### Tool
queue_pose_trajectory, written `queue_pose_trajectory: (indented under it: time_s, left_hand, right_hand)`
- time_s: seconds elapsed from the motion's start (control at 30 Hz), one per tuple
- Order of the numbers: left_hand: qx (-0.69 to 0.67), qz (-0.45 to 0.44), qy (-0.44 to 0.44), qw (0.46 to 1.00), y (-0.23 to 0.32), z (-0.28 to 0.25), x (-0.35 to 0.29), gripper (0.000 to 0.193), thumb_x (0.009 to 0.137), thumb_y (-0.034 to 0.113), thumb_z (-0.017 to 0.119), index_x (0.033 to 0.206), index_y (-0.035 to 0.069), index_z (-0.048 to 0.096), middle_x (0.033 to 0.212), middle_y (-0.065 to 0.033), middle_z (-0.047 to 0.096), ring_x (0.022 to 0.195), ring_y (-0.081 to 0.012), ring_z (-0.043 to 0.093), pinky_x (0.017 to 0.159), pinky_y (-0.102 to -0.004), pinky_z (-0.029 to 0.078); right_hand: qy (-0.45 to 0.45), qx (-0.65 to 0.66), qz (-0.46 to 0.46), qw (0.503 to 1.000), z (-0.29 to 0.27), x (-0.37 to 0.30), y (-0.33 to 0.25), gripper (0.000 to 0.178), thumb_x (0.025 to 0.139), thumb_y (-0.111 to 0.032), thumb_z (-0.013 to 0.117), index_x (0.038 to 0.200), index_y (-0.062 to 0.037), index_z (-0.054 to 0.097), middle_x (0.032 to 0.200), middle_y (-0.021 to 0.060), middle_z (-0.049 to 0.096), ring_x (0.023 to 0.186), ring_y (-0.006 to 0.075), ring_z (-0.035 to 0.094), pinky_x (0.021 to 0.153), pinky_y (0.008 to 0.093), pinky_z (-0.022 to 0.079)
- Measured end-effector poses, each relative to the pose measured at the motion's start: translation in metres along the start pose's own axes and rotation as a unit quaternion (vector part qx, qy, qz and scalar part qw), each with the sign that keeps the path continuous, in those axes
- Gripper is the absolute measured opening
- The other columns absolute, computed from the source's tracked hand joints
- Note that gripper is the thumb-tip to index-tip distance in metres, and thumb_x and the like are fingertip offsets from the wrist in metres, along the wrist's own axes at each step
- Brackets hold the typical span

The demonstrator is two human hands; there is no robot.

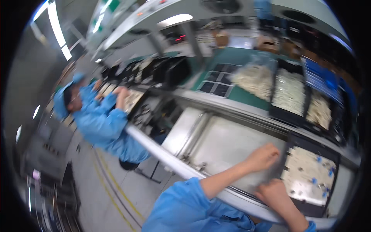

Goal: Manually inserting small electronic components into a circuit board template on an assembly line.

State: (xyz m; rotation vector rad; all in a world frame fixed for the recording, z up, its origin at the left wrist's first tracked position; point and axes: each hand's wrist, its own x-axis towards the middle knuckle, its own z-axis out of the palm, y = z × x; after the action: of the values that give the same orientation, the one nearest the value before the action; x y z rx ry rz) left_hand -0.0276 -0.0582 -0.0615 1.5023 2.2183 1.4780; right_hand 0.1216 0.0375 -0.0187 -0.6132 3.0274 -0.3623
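My left hand (264, 157) is held over the pale metal work surface (228, 143), its fingers curled closed. Nearer the front edge, my right hand (273, 193) is also closed, thumb side toward the left. Blur and the finger positions hide whatever either hand may hold. Just right of both hands lies a black tray (315, 140) bearing a cream-coloured panel (299, 166). Several small blue parts (313, 180) and dark spots show on the panel. The right hand is closest to the panel's lower left corner; I cannot tell whether it touches the tray.
Behind the line, a green bench (247, 56) carries bags of cream parts (255, 79), a black bin of pale parts (289, 92) and dark sheets (220, 79). A metal rail (158, 152) edges the line. At left, a co-worker (104, 123) in blue handles another panel.
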Motion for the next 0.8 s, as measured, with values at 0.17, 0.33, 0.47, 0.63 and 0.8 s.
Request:
queue_pose_trajectory:
  time_s: [0.17, 0.33, 0.47, 0.63, 0.8]
  left_hand:
    - [-0.026, 0.008, 0.006, 1.0, 0.011, -0.001, -0.002, 0.008, 0.081, 0.006, 0.055, 0.089, 0.005, 0.056, 0.088, -0.0111, 0.053, 0.085, -0.0302, 0.054, 0.075, -0.0382, 0.045]
    - [-0.017, -0.011, 0.003, 1.0, 0.015, -0.012, -0.006, 0.008, 0.081, 0.005, 0.056, 0.088, 0.006, 0.056, 0.088, -0.0105, 0.053, 0.085, -0.0298, 0.054, 0.074, -0.0381, 0.045]
    - [-0.024, 0.008, -0.02, 0.999, 0.017, -0.002, 0.001, 0.008, 0.081, 0.005, 0.056, 0.089, 0.005, 0.056, 0.088, -0.0106, 0.053, 0.085, -0.0295, 0.055, 0.073, -0.038, 0.045]
    - [-0.019, 0.008, -0.045, 0.999, 0.021, -0.004, 0.0, 0.01, 0.082, 0.006, 0.057, 0.092, 0.005, 0.057, 0.088, -0.0104, 0.054, 0.083, -0.0285, 0.056, 0.072, -0.036, 0.047]
    - [-0.021, -0.006, -0.063, 0.998, 0.024, -0.004, 0.0, 0.01, 0.083, 0.005, 0.058, 0.094, 0.005, 0.059, 0.088, -0.0099, 0.056, 0.081, -0.0253, 0.059, 0.069, -0.0326, 0.049]
  right_hand:
    - [-0.07, -0.043, 0.188, 0.979, -0.008, -0.041, 0.014, 0.027, 0.064, -0.029, 0.076, 0.081, -0.0092, 0.069, 0.062, 0.0131, 0.063, 0.062, 0.03, 0.061, 0.063, 0.0403, 0.046]
    - [-0.087, -0.076, 0.323, 0.939, -0.005, -0.065, 0.053, 0.028, 0.061, -0.029, 0.076, 0.078, -0.008, 0.071, 0.066, 0.0151, 0.065, 0.067, 0.0316, 0.064, 0.066, 0.041, 0.048]
    - [-0.076, -0.09, 0.431, 0.895, 0.0, -0.093, 0.084, 0.026, 0.061, -0.027, 0.072, 0.077, -0.0066, 0.071, 0.069, 0.0154, 0.066, 0.069, 0.0327, 0.064, 0.068, 0.0406, 0.05]
    - [-0.044, 0.116, 0.35, 0.929, -0.026, -0.057, 0.067, 0.03, 0.068, -0.021, 0.07, 0.094, -0.0076, 0.067, 0.077, 0.0116, 0.067, 0.072, 0.0296, 0.064, 0.066, 0.0396, 0.049]
    - [-0.125, 0.247, 0.204, 0.939, -0.015, -0.041, 0.052, 0.027, 0.076, -0.024, 0.067, 0.099, -0.0099, 0.066, 0.086, 0.0107, 0.068, 0.081, 0.0289, 0.064, 0.072, 0.0395, 0.05]
